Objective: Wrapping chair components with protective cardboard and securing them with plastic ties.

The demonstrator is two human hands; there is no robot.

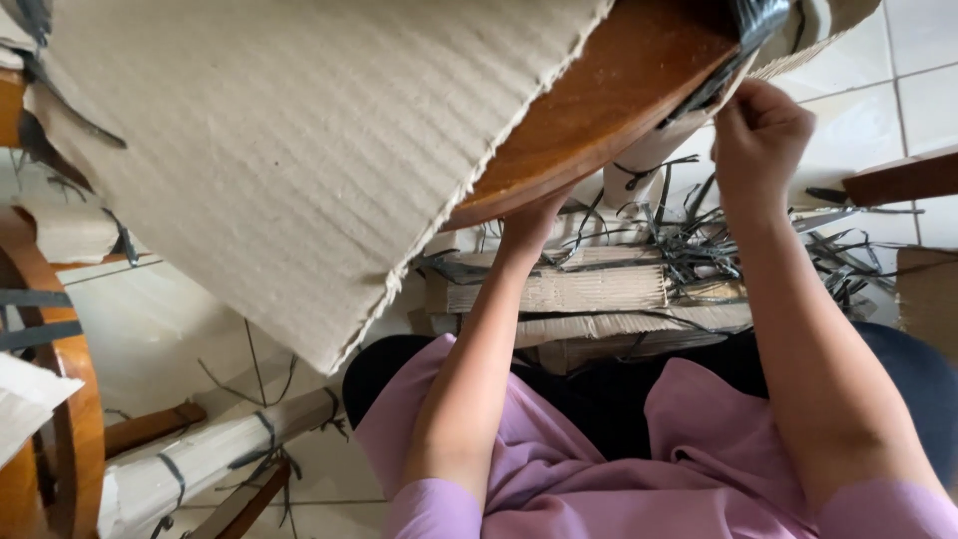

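We take the round wooden top [609,90] as our landmark: a brown disc, tilted, filling the upper middle of the view. A torn sheet of cardboard [289,150] lies across its left side and hangs off the near edge, its ragged rim showing the corrugated flutes.

Our right hand [760,135] sits at the top's right edge, fingers closed narrowly on what looks like black tape [753,25] and the pale wrap beneath it. Our left hand [529,225] reaches up under the top's near edge; its fingers are hidden by the wood, so we cannot tell whether it grips or only props.

We judge the top to be stiff, hard and fairly heavy, smooth on its varnished face and likely slippery there; the rim, where both hands already are, looks like the sound place to hold it. The cardboard is light and bends easily, and it tears rather than snaps, so it wants a hold near a firm edge and not at the frayed margin. The tape seems thin and tough, best pinched at a loose end.

Below the top, on the tiled floor [918,60], lie folded cardboard pieces [569,289] and a tangle of black strips [699,245]. Left of the top stands more wrapped wooden furniture [60,419].
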